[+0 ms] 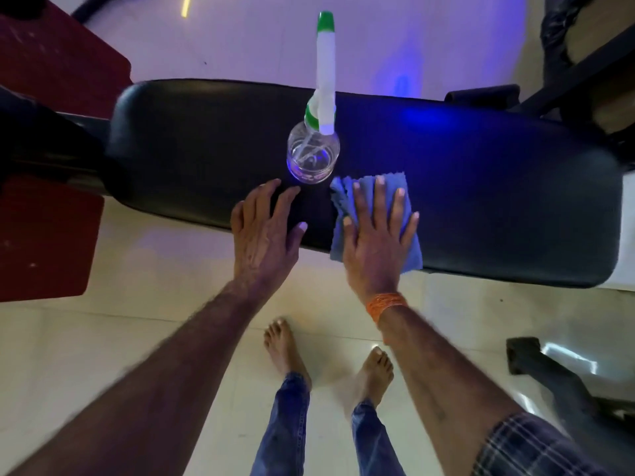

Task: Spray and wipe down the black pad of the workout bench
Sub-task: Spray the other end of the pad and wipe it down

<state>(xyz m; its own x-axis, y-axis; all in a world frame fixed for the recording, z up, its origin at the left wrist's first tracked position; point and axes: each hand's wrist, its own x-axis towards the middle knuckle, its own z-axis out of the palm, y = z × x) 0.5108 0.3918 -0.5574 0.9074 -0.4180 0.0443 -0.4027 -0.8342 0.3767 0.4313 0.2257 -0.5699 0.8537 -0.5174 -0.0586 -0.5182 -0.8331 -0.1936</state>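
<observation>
At the surface's (481, 187) near edge: your right grip (376, 242) lies flat, fingers straight, pressing the blue cloth (410, 255).
Left grip (264, 228): fingers relaxed, empty, near the spray bottle (313, 156) mid-surface.
Wiping: keep even pressure, overlap strokes, skirt the bottle.

Orange wristband (386, 302), plaid sleeve (536, 448), blue jeans (285, 424), bare feet (285, 348).

The black pad (481, 201) of the bench runs left to right above a pale tiled floor (171, 304). A clear spray bottle (313, 156) with a white-and-green head stands upright near the pad's middle, and a blue cloth (410, 250) lies just right of it, reaching to the near edge. The left hand (264, 231) rests flat on the pad at the near edge, and the right hand (374, 245) lies flat on the cloth.
</observation>
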